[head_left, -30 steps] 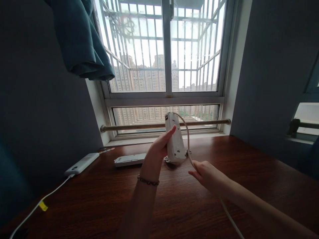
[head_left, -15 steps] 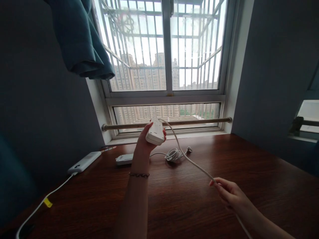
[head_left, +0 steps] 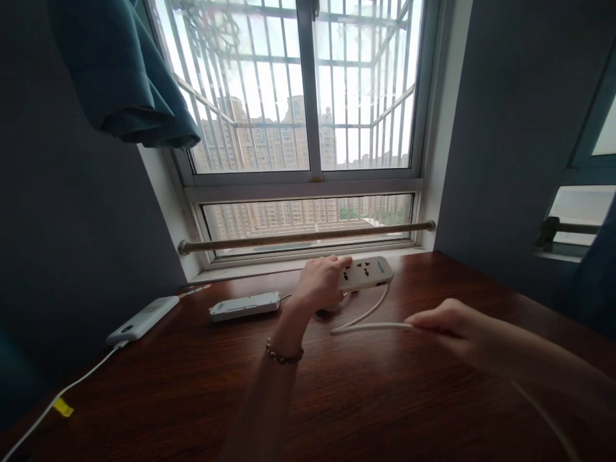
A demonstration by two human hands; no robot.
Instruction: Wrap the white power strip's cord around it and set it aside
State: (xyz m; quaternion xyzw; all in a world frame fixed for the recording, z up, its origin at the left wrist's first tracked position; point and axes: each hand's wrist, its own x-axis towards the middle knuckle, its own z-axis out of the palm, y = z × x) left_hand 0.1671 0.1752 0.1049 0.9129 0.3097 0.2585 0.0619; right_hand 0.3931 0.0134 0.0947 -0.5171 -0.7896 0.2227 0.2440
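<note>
Left hand (head_left: 321, 282) grasped strip (head_left: 370, 274); right hand (head_left: 457, 327) pinched cord (head_left: 370, 326). Step seemed cord handling; next move likely needed controlled slack.

Room above front-middle tabletop (head_left: 380, 398); cord (head_left: 373, 326) crosses gap between power strip (head_left: 368, 274) and right grip (head_left: 450, 327).
</note>
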